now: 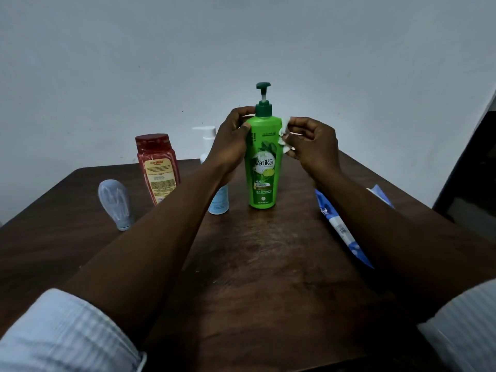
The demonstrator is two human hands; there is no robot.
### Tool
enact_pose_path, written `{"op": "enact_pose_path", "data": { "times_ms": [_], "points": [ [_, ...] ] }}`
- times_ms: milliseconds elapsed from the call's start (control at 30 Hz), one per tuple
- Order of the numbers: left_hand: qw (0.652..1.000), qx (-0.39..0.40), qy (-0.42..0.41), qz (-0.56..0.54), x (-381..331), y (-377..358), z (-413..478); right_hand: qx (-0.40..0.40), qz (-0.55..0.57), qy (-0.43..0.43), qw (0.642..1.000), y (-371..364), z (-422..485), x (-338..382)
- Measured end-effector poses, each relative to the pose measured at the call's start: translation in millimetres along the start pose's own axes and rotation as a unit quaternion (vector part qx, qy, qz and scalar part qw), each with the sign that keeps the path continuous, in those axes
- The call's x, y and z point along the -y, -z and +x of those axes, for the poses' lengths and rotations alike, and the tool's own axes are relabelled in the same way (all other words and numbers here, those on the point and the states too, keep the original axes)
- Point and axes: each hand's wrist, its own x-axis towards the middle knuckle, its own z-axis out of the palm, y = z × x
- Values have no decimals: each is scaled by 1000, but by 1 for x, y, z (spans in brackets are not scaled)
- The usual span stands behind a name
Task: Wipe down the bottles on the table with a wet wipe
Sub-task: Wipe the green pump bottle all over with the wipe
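green bottle [263, 167], red bottle [158, 167], seemingly white wipe [284, 136]

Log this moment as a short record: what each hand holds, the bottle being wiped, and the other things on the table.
left hand: grips the green pump bottle near its shoulder
right hand: pinches the wet wipe at the bottle's right side
green pump bottle: upright on the table
left of it: red bottle, white pump bottle, pale tube
right of it: blue wipe pack, partly under the right arm
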Motion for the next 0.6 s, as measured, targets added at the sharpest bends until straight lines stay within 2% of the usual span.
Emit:
{"op": "enact_pose_path", "data": {
  "times_ms": [367,600],
  "points": [
    [1000,-1,2,7,-3,1,-3,11,-4,-22,1000,1,3,-1],
    [998,-34,-23,50,-21,12,5,-34,-3,4,999,8,-8,7]
  ]
}}
